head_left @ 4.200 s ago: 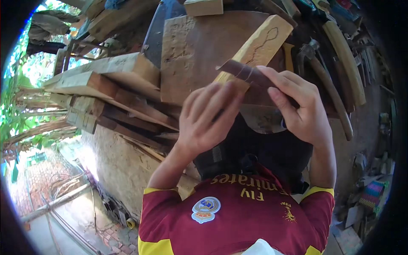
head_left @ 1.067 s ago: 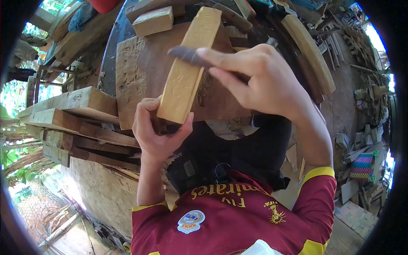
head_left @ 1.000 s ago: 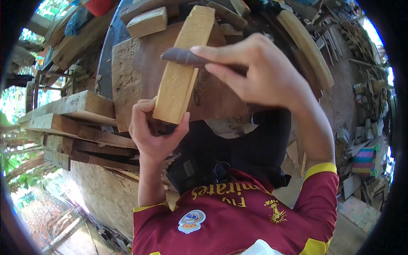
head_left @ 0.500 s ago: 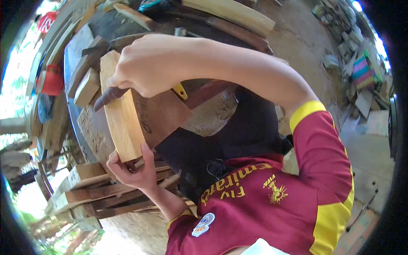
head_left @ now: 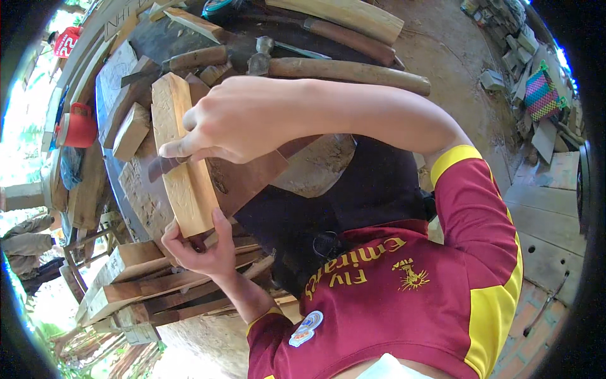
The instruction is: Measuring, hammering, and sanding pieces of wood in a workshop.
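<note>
A pale, long wooden block (head_left: 187, 189) with carved marks on its face lies slantwise in front of me. My left hand (head_left: 203, 249) grips its near end, thumb on one side and fingers on the other. My right hand (head_left: 224, 123) is closed over the block's upper half. From under its fingers a dark, flat, blade-like piece (head_left: 165, 167) lies across the block; the part inside the hand is hidden, so its exact kind cannot be told. Beneath the block is a brown board (head_left: 249, 180) with shavings on it.
Beyond my right arm lie a hammer (head_left: 341, 71), a sheathed-looking tool (head_left: 350, 41) and a pale timber piece (head_left: 341, 16). Stacked planks (head_left: 145, 290) stand near my left forearm. A red jug (head_left: 78, 126) is at far left, a woven bag (head_left: 543, 95) at far right.
My right hand has slid down the block toward my left hand, with the dark piece under it. The hammer's head and handle have come into view. My left hand keeps its grip.
</note>
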The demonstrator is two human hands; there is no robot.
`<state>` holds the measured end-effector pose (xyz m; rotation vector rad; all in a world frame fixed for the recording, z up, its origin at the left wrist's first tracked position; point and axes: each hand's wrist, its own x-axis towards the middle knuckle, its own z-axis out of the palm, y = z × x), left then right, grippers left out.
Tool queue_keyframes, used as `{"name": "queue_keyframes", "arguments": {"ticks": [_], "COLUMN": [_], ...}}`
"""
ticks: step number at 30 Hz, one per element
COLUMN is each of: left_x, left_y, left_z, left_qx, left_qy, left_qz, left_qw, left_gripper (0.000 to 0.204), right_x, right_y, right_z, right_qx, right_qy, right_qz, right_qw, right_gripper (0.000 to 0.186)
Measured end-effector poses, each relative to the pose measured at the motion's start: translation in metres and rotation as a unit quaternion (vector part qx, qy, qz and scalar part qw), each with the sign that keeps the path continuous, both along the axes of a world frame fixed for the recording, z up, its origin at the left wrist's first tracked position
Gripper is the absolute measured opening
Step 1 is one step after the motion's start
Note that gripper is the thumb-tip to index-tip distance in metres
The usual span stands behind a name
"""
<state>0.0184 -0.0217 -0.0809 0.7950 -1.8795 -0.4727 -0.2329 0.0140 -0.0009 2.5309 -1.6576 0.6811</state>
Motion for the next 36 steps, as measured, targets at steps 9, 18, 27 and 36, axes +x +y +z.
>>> {"name": "queue_keyframes", "arguments": {"ticks": [9,18,27,36], "left_x": [-0.001,-0.005,-0.002,-0.003], "left_y": [0.0,0.005,0.01,0.005], "left_z": [-0.003,0.002,0.007,0.006], "left_qx": [0.002,0.032,0.024,0.002], "left_qy": [0.048,0.025,-0.018,0.009], "left_qz": [0.02,0.019,0.01,0.008], "left_qw": [0.999,0.999,0.999,1.0], "left_gripper": [0.052,0.055,0.057,0.056], "right_x": [0.017,-0.008,-0.011,-0.003], "right_y": [-0.004,-0.017,-0.025,-0.024], "right_z": [0.006,0.012,0.005,0.006], "right_qx": [0.054,-0.007,-0.04,0.042], "right_qy": [-0.078,-0.059,-0.087,-0.083], "right_qz": [0.026,-0.139,-0.192,-0.148], "right_qw": [0.995,0.988,0.977,0.985], "right_gripper": [0.03,0.02,0.022,0.035]}}
